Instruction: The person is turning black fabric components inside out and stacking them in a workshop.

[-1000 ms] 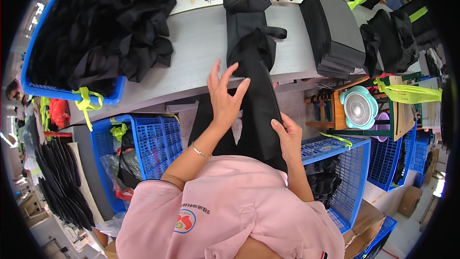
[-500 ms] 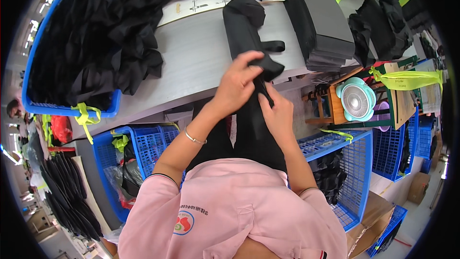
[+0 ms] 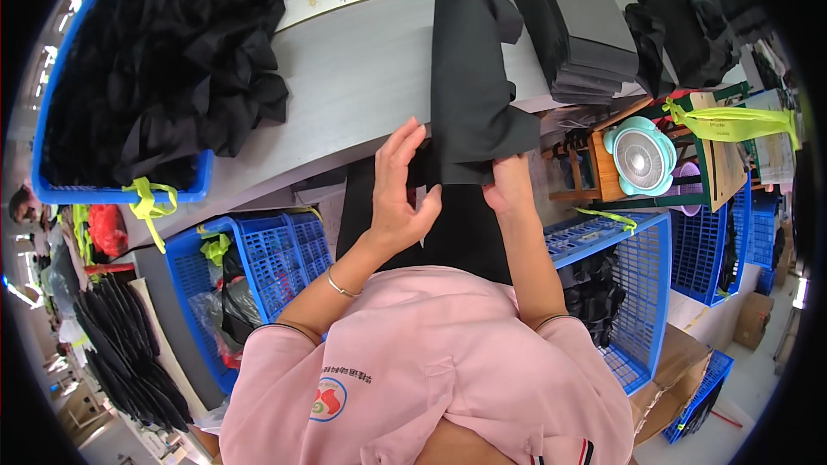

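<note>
A black fabric piece [image 3: 472, 77] lies partly on the grey table and hangs over its near edge toward my lap. Its near right corner is in my right hand [image 3: 512, 187], whose fingertips are hidden behind the cloth. Just left of the piece's near edge, my left hand [image 3: 403, 189] is raised with its fingers stretched and thumb apart, holding nothing. Right of the piece stands a neat stack of black and grey flat panels [image 3: 586, 21].
At the left, a blue crate [image 3: 205, 181] heaped with black cloth [image 3: 172, 60] stands on the table [image 3: 353, 60]. Blue baskets flank me at the left [image 3: 289, 263] and right [image 3: 650, 293]. A turquoise fan [image 3: 639, 159] stands on a stool at the right.
The narrow, bunched black piece is now turned and spread wider. My left hand has let go of it and moved left; my right hand has shifted slightly right with its corner.
</note>
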Tool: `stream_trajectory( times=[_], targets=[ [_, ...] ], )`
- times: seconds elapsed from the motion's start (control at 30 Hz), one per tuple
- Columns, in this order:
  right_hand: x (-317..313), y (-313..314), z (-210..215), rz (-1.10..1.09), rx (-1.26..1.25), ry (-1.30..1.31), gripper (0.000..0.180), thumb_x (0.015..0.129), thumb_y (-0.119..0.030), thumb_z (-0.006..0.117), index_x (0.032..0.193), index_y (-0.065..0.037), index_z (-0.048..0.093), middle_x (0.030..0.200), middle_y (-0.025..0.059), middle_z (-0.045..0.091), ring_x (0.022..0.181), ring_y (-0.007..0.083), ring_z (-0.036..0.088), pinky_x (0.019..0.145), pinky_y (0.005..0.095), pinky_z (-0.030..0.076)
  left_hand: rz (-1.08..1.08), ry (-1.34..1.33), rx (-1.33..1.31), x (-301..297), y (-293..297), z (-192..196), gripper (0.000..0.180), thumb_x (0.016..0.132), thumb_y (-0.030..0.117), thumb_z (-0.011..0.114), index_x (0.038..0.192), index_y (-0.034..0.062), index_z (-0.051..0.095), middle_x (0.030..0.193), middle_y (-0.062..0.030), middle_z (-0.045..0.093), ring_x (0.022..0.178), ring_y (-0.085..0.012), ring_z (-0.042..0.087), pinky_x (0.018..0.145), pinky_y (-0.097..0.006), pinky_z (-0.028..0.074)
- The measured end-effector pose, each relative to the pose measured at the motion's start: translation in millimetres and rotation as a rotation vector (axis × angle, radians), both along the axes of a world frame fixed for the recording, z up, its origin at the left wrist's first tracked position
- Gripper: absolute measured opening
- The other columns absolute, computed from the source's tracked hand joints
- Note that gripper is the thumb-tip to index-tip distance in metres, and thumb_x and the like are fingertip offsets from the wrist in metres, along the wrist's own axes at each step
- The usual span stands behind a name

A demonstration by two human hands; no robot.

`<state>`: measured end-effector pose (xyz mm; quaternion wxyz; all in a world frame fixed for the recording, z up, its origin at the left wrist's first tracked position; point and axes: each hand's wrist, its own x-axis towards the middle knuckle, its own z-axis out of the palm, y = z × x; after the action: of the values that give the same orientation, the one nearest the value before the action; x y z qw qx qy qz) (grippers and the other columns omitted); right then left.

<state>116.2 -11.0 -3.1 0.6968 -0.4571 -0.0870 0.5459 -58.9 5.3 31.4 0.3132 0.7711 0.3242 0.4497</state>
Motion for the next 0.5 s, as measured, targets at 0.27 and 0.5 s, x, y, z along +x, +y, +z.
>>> stream_trajectory(
  times=[0.27,0.5],
  targets=[
    [-6.3,-5.4,17.9,-0.002,0.139,0.178,0.036,0.095,-0.021,0.065,0.128,-0.008,0.058,0.124,0.0056,0.062,0.110,0.0183,0.062,0.093,0.0361,0.054,0.197,-0.011,0.030,26.4,-0.5,1.5,0.076,0.069,-0.004,0.068,0.141,0.0088,0.049,0.144,-0.0132,0.046,0.123,-0.0294,0.049,0.088,-0.036,0.050],
    [-7.4,-12.1,13.3,-0.027,0.067,0.253,0.035,0.095,-0.022,0.065,0.127,-0.009,0.058,0.123,0.0055,0.063,0.111,0.0183,0.062,0.094,0.0348,0.054,0.224,-0.096,0.022,34.1,-1.0,3.9,0.063,0.070,-0.015,0.057,0.128,0.0082,0.064,0.127,-0.0103,0.058,0.110,-0.0241,0.056,0.074,-0.029,0.051]
  ],
)
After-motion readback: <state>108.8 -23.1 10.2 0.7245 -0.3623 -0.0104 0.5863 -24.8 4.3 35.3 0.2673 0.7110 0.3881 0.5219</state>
